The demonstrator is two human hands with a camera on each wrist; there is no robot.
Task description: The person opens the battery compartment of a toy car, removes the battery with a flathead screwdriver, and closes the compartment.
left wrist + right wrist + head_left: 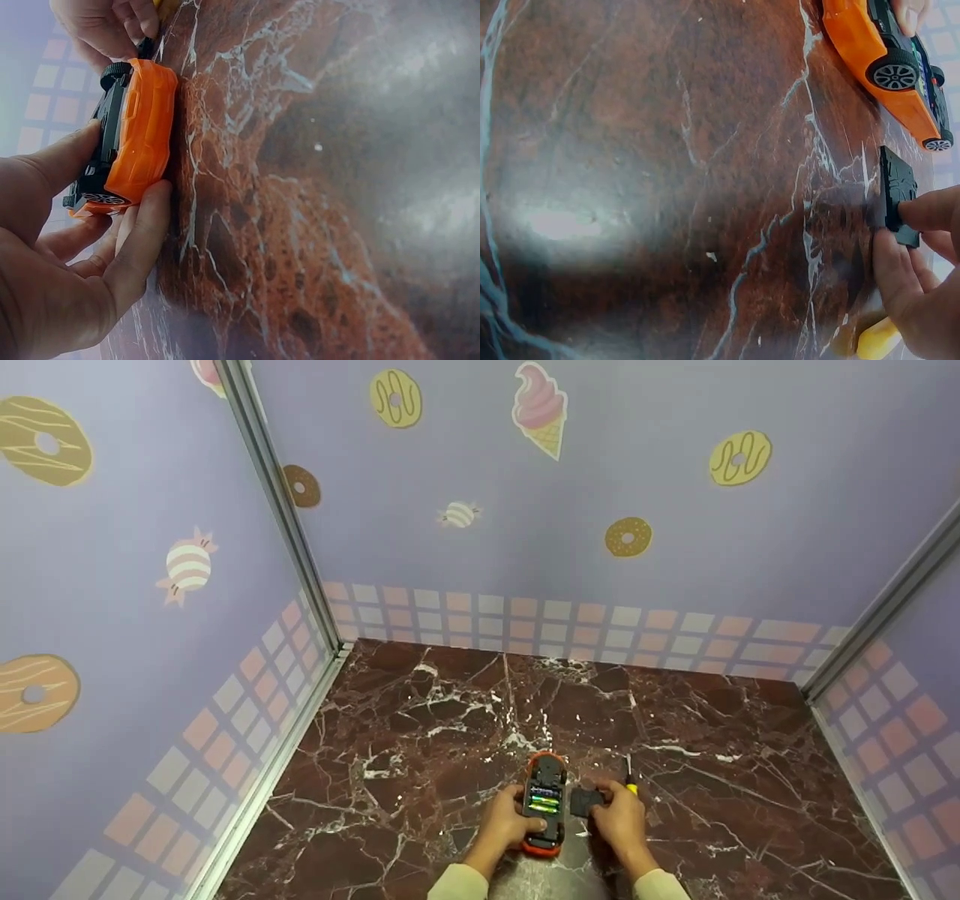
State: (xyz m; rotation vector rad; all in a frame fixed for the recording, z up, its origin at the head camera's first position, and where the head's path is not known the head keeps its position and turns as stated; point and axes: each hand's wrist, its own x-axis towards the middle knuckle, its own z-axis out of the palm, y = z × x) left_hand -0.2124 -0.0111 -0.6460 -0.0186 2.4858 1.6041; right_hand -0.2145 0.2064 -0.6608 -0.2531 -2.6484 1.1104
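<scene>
An orange toy car (545, 840) lies upside down on the marbled surface, its black underside facing up. Green batteries (544, 802) show in its uncovered battery compartment. My left hand (504, 823) grips the car from its left side, thumb over the underside and fingers along the orange body (146, 124). Just right of the car, my right hand (621, 815) pinches a flat black battery cover (585, 802) between thumb and fingers. The cover (897, 191) is held close over the surface, apart from the car. Beside the right hand lies a screwdriver with a yellow and black handle (631, 784).
The dark red marbled tabletop (420, 720) carries small white specks beyond the car. Purple walls (525, 547) with printed sweets and pink and white squares enclose it at the back and both sides. Grey metal posts (277, 495) stand at the corners.
</scene>
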